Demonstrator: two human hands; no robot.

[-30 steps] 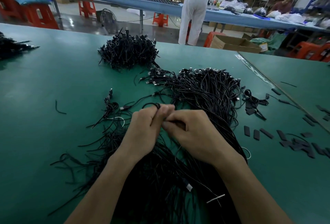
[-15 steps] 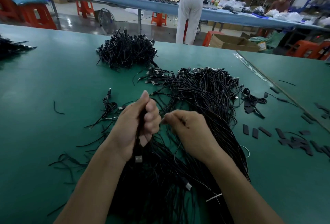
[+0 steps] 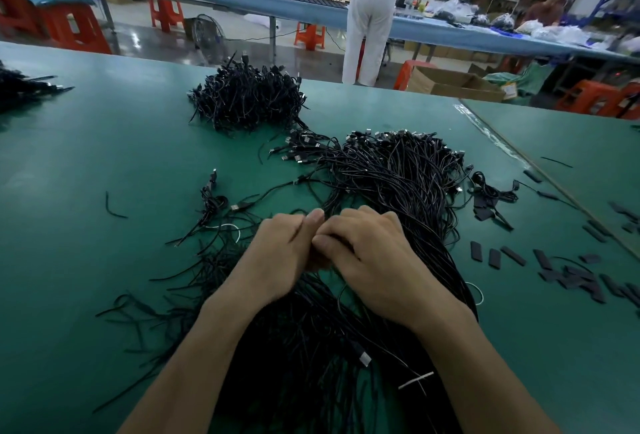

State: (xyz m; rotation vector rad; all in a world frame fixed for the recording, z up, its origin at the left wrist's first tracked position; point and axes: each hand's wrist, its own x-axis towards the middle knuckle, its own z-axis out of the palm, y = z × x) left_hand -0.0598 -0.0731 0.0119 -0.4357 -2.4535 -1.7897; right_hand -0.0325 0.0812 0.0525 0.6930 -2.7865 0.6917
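1. Head view, the only one. Green counter [image 3: 86,156] with a big cable bundle [image 3: 398,184] laid down the middle: thin, black, matte strands, loads of them, packed roughly parallel.
2. The bundle's long axis runs near-to-far, leaning a bit right at the far end. The metal-tipped plugs [image 3: 391,137] all sit at that far end. The near end runs under the forearms toward the near edge, with a white tie [image 3: 415,380] lying across it there.
3. Both hands sit on the bundle's mid-section, so the work is directly beneath them, not off to a side. The plug ends lie beyond the fingertips, far and slightly right.
4. Left hand [image 3: 284,250]: knuckles up, fingers curled under, thumb stretched toward the other hand & touching it.
5. Right hand [image 3: 374,260]: also curled, thumb tucked against the left thumb, fingers dipping into the strands.
6. Whatever's between them is hidden by thumbs and knuckles. Prob. one strand being picked out, but I can't tell if either hand actually grips anything.
7. Which is nearer? About level. The right is squarely over the thick part; the left is over the left fringe, where strands splay out loose.
8. My guess re the next move: a strand has to come out along the axis or straight up. Pulled sideways, it'd drag its neighbours.
9. Elsewhere: coiled pile [image 3: 247,97] far, left of centre, well apart. Flat sleeve strips [image 3: 495,258] scattered to the right. One knotted loose cable [image 3: 213,203] left of the hands.
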